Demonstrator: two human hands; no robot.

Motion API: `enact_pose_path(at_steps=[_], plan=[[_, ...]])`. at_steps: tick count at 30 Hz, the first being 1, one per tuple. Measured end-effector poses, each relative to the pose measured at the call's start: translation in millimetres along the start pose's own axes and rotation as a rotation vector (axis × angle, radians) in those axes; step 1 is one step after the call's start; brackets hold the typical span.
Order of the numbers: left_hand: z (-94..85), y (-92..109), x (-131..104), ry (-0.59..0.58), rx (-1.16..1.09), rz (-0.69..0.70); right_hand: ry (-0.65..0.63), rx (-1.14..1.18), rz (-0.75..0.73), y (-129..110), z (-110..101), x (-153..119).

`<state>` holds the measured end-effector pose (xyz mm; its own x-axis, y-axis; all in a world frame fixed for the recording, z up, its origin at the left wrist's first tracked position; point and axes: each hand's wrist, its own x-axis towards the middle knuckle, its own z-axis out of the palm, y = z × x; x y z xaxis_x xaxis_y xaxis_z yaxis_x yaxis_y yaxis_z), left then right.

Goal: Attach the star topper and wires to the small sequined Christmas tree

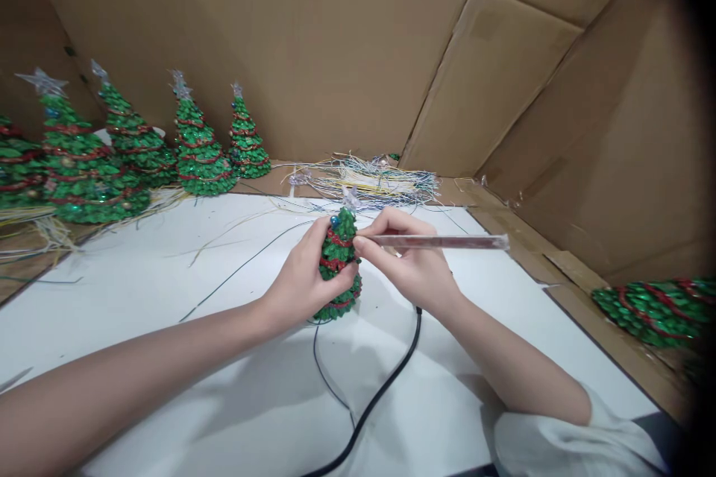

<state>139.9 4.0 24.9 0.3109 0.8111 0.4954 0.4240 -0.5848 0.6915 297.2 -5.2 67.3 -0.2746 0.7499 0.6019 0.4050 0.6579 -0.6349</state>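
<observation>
A small green Christmas tree figurine [341, 265] with red garlands, a blue bauble and a clear star on top stands on the white board. Wrapped around its left side and front is my left hand [305, 268], closed with the thumb across the lower part. My right hand [411, 257] pinches a slim, flat, greyish-brown stick-like tool [441, 241] at the tree's upper right side. The tool's long end points right; its tip is hidden by the fingers, so I cannot tell whether it touches the tree.
Several similar trees [204, 153] stand at the back left, and another tree [652, 309] lies at the right. Thin wires [380, 180] are heaped behind the white board [139, 261]. A black cable [385, 391] crosses the front. Cardboard walls [347, 52] enclose the back and right.
</observation>
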Motion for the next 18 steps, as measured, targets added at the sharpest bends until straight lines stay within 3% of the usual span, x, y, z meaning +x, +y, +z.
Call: enact_pose_path(at_steps=[8,12,18], plan=[[-0.7,1,0,0.018,0.046,0.016,0.144,-0.307,-0.406,12,14,-14],[-0.4,0,-1,0.021,0.055,0.016,0.142,-0.373,-0.437,18,18,-18],[0.5,0,-2,0.029,0.061,0.010,0.107,-0.469,-0.345,11,22,-24]])
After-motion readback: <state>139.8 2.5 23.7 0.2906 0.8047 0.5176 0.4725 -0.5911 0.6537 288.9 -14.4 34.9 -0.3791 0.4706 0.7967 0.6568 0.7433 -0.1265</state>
